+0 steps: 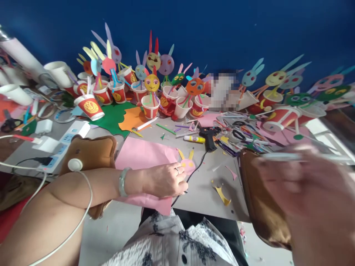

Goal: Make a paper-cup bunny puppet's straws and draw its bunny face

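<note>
My left hand (168, 181) rests on a pink paper sheet (138, 151), its fingers curled together at the left edge of a small pink paper rabbit face (189, 167). That face has yellow ears and yellow eye pieces, and my fingers cover part of it. At the right, my right hand (302, 188) is raised above the table and smeared by motion. It is closed around a slim, pale pen-like stick (283, 157), which points left; its exact kind is blurred. A black glue gun (209, 138) lies beyond the rabbit face, next to a yellow tube (194, 139).
Paper cups (151, 107) with paper rabbit heads line the blue wall. A power strip (65, 144) and brown cushion (88, 153) lie left, another brown cushion (260, 199) right. Yellow scraps (222, 195) and a black cord (198, 168) cross the table; pens and scissors (238, 135) are piled behind.
</note>
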A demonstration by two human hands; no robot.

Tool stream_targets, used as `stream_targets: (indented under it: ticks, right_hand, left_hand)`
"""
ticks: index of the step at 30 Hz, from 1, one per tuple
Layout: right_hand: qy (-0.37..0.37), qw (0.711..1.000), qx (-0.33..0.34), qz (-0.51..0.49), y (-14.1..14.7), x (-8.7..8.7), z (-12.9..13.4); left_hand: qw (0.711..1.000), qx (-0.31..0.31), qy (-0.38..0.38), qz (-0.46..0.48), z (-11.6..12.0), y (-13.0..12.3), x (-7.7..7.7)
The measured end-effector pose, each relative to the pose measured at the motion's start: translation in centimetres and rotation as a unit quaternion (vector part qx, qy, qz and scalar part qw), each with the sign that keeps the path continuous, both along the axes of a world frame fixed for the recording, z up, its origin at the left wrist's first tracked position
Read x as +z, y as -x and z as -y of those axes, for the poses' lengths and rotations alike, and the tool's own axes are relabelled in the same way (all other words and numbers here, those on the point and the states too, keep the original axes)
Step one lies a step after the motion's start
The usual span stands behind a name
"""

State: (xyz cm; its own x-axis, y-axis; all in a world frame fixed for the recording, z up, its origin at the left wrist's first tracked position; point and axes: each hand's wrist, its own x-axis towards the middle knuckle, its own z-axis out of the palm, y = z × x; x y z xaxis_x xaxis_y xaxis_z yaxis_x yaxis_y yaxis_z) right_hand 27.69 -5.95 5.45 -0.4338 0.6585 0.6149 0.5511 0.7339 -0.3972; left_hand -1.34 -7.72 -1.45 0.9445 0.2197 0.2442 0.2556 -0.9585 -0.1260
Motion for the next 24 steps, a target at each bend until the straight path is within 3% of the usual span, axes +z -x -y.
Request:
stream_targets:
  ticks: [3, 6, 8, 10, 12, 14, 24]
  right_hand:
    - [0.02, 0.999, 0.028, 0.024, 2.9, -2.0, -0.8]
    - [-0.02, 0.989, 0.128, 0.068, 4.0, -3.6, -1.4]
    - [-0.027, 0.994, 0.106, 0.016, 4.3, -4.3, -1.3]
    - [0.103, 0.992, 0.021, -0.064, 4.7, -4.9, -0.8]
    - [0.218, 0.971, 0.002, -0.097, 5.2, -5.7, -0.4]
    - [0.257, 0.963, -0.008, -0.083, 5.7, -6.5, -0.3]
    - [0.132, 0.991, -0.012, -0.025, 4.5, -9.2, -0.4]
  left_hand:
    - [0.999, 0.0, 0.028, -0.044, -0.1, 0.0, 0.3]
    - [0.997, -0.007, 0.042, -0.058, -0.2, -0.1, 0.3]
    - [0.996, -0.004, 0.066, -0.065, -0.2, -0.2, 0.1]
    - [0.995, -0.005, 0.081, -0.059, -0.1, -0.1, -0.1]
    - [0.997, -0.005, 0.071, -0.038, 0.1, 0.1, -0.2]
    - [0.998, 0.003, 0.056, -0.014, 0.2, 0.2, -0.3]
    - [0.994, 0.029, 0.101, 0.021, 0.4, 0.3, -1.4]
